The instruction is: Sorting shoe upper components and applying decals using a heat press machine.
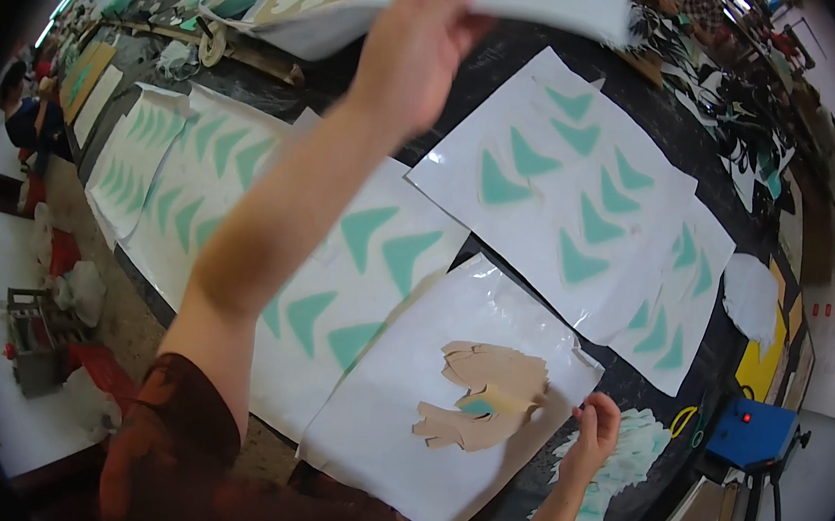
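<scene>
My left hand (419, 55) is raised at the far side, slightly blurred, with its fingers closed on a white sheet (558, 3) that reaches past the upper edge. Nearest me lies another white sheet (368, 462) bearing layered tan cut pieces (495, 371) with a small green patch among them. By that sheet's right edge is my right hand (594, 433), fingers curled in; whether they pinch anything is hidden. White sheets with green, arrow-like shapes (588, 217) are spread beyond it and to the left (306, 320).
Pale green scraps (624, 461) are piled beside my right hand, near yellow-handled scissors (683, 422). A blue box (753, 433) with a red light stands at the right. Dark and white scraps (752, 132) heap at the back right. A person (30, 113) is at far left.
</scene>
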